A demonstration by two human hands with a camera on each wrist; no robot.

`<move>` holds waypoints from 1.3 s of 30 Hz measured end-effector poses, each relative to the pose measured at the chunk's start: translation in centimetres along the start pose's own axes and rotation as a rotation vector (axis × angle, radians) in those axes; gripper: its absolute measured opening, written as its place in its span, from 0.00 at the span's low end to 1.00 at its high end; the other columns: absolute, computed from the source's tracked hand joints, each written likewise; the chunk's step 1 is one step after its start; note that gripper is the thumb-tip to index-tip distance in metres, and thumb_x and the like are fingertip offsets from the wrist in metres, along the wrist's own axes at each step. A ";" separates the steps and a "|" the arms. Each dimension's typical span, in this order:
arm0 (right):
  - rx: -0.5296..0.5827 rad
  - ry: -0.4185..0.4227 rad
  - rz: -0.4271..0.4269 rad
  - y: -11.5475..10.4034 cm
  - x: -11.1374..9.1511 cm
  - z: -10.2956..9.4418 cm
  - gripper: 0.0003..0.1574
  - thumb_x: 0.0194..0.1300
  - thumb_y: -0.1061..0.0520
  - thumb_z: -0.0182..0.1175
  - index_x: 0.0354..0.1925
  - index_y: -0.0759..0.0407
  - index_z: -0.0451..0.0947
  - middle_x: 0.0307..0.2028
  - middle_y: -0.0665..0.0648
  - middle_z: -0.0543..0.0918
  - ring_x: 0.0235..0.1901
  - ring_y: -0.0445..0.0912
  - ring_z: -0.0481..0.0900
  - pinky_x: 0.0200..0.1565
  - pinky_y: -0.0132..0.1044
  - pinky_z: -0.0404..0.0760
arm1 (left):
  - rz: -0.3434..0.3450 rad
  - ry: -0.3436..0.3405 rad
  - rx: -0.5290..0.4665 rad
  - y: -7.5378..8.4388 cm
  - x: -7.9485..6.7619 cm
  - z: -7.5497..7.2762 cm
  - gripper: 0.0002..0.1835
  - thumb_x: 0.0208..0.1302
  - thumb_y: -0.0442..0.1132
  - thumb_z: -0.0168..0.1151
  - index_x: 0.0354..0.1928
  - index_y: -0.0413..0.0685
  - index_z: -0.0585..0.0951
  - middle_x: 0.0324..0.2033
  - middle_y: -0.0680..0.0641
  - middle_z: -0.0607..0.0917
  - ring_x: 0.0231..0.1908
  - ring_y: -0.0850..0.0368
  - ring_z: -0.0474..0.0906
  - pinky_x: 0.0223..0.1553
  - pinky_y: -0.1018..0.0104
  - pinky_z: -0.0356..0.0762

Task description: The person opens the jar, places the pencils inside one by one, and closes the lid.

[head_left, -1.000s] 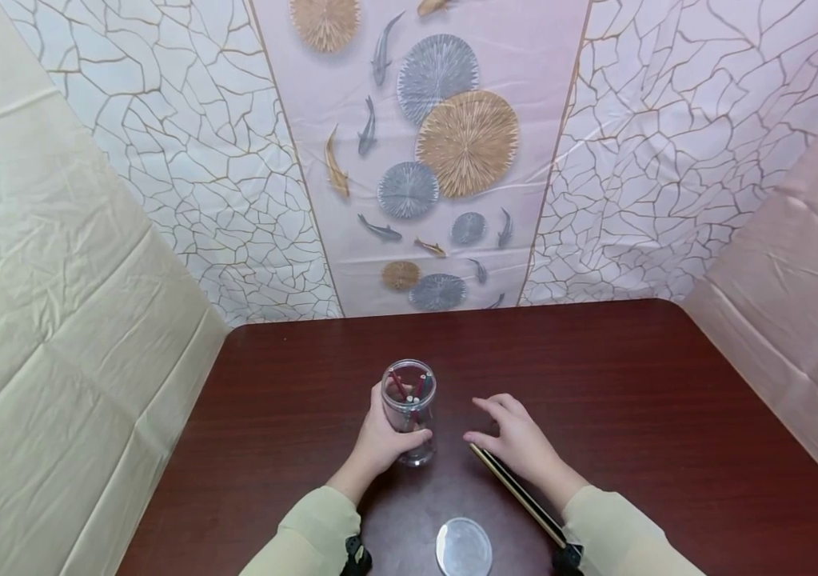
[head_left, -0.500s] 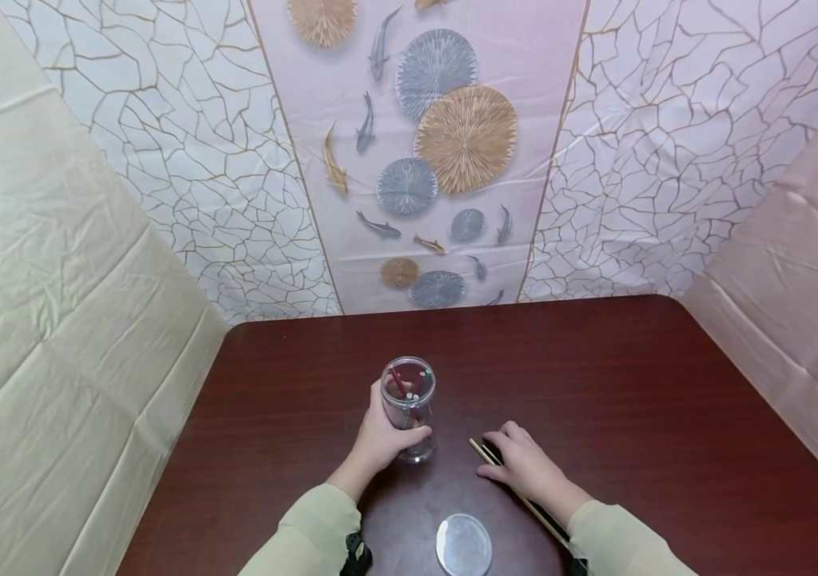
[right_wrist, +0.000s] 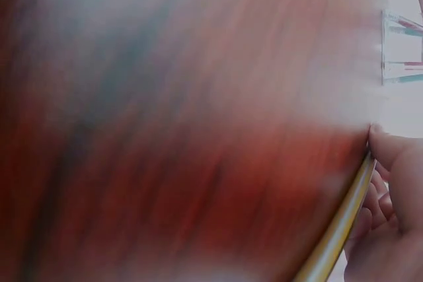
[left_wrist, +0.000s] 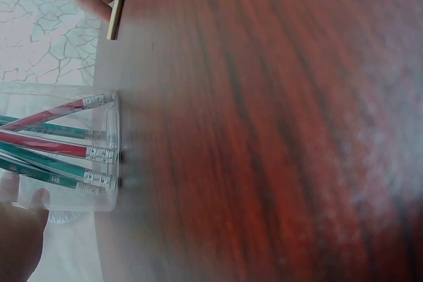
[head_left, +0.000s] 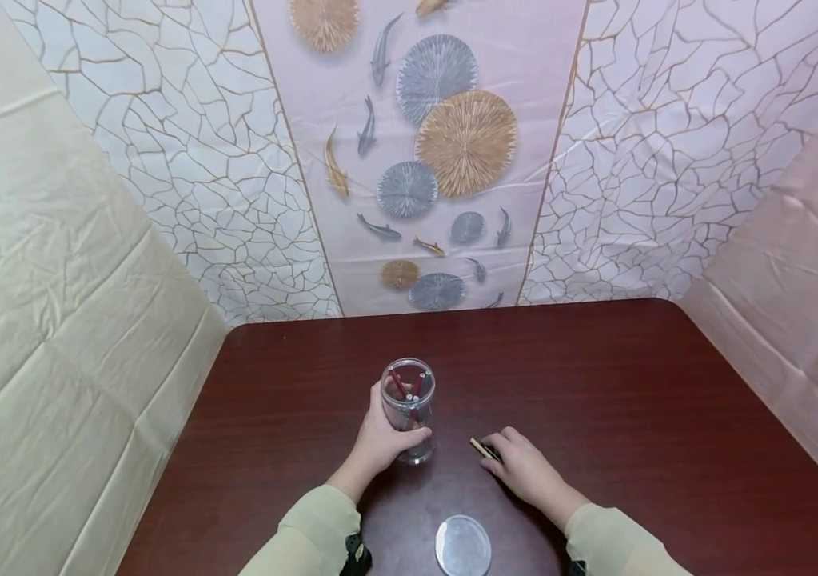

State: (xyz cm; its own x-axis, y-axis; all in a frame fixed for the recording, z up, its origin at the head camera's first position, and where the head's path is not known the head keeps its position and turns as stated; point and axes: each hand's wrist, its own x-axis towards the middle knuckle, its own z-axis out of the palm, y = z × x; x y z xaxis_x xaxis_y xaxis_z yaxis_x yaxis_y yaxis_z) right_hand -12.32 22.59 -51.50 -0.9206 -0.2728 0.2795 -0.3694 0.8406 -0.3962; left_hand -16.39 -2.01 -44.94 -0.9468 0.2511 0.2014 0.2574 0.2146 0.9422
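A clear jar stands upright near the middle of the table, its top uncovered. Inside lean several red and green pencils, metal ferrules toward the jar's bottom. My left hand grips the jar from its left side, thumb across the front. To the right, my right hand holds a long thin gold-and-black stick near its far end, low over the table. In the right wrist view the gold edge of the stick runs back below the thumb. The hand and forearm hide most of it from above.
A round, flat, translucent disc lies on the dark red-brown table near the front, between the forearms. Cream cloth borders the left side, and a patterned cloth hangs behind the table.
My right hand has lowered and drawn slightly back, closing its fingers on the stick. The stick has shifted under the hand and forearm. My left hand and the jar stay put.
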 end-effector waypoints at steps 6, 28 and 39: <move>-0.032 0.022 0.012 -0.4 -0.3 0.3 0.11 0.54 0.61 0.67 0.38 0.61 0.79 0.29 0.50 0.73 0.29 0.44 0.73 0.33 0.39 0.75 | -0.005 0.007 0.004 -0.1 -0.2 0.1 0.47 0.40 0.32 0.76 0.62 0.43 0.58 0.54 0.42 0.77 0.53 0.50 0.73 0.57 0.53 0.62; 0.068 0.169 0.063 -0.7 2.5 -3.4 0.06 0.53 0.66 0.65 0.33 0.62 0.82 0.27 0.49 0.76 0.27 0.41 0.74 0.31 0.36 0.76 | -0.012 -0.012 -0.024 -0.1 -0.2 0.1 0.47 0.42 0.31 0.75 0.62 0.44 0.57 0.55 0.41 0.76 0.53 0.50 0.72 0.57 0.53 0.62; 0.095 0.197 0.054 -0.7 3.1 -4.5 0.06 0.54 0.65 0.64 0.34 0.59 0.81 0.27 0.48 0.76 0.28 0.43 0.76 0.31 0.36 0.77 | -0.010 -0.012 -0.035 -0.7 0.4 0.2 0.48 0.41 0.30 0.75 0.63 0.44 0.56 0.55 0.39 0.75 0.54 0.50 0.72 0.58 0.54 0.62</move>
State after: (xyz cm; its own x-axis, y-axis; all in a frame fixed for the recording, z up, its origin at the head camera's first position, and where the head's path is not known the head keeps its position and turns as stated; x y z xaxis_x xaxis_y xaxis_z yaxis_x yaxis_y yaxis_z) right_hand -14.33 23.31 -46.42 -0.9003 -0.1238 0.4172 -0.3387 0.8013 -0.4931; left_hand -16.97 -1.89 -45.59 -0.9469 0.2604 0.1888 0.2405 0.1837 0.9531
